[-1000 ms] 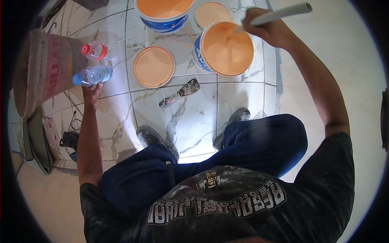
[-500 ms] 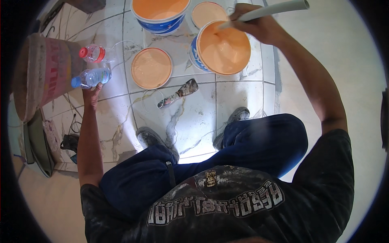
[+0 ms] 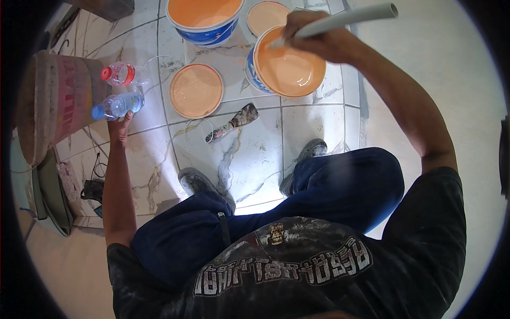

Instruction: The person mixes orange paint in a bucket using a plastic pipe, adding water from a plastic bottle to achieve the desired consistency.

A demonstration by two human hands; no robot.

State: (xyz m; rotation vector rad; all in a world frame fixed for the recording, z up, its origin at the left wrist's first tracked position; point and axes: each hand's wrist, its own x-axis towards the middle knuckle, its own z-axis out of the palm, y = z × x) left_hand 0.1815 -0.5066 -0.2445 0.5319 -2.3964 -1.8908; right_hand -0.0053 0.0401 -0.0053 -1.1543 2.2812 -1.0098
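Note:
My right hand [image 3: 320, 38] is closed around a pale grey plastic pipe [image 3: 350, 21], whose lower end dips into peach-orange paint near the left inner wall of a white-and-blue paint bucket [image 3: 252, 66]. At the left, my left hand [image 3: 120, 127] is at a clear water bottle with a blue cap [image 3: 123, 103]. Its thumb lies against the bottle's side, while the bottle hides most of the fingers. Right beside it stands another clear bottle with a red cap [image 3: 123, 73].
A second bucket of orange paint [image 3: 210, 34] stands at the far middle. Paint-coated lids [image 3: 196, 91] [image 3: 265, 17] and a dirty scraper [image 3: 234, 122] lie on the tiled floor [image 3: 255, 154]. A large stained bucket [image 3: 69, 98] stands at far left. My shoes [image 3: 196, 183] are near.
My right hand and the pipe have moved left, and the pipe's lower end is now by the bucket's left wall. My left hand stays at the bottle. The view has shifted slightly.

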